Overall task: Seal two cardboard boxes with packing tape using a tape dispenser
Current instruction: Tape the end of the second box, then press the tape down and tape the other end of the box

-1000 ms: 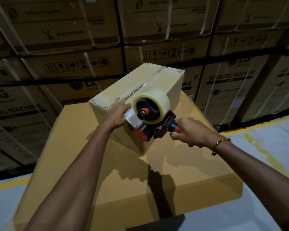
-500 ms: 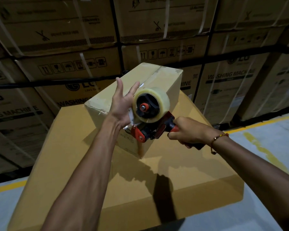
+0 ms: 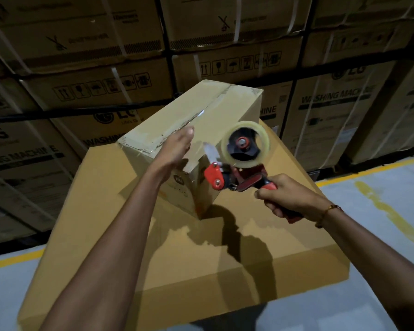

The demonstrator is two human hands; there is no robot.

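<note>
One box: near edge covered by flat left hand, likely smoothing.
Tape dispenser: gripped by right hand, just right of it.

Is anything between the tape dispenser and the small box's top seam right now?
Yes: the left hand lies flat over the near end of the seam on the small box, just left of the tape dispenser that the right hand grips. Nothing else covers the seam.

left hand flattened onto box; tape dispenser swung right, clear
</note>
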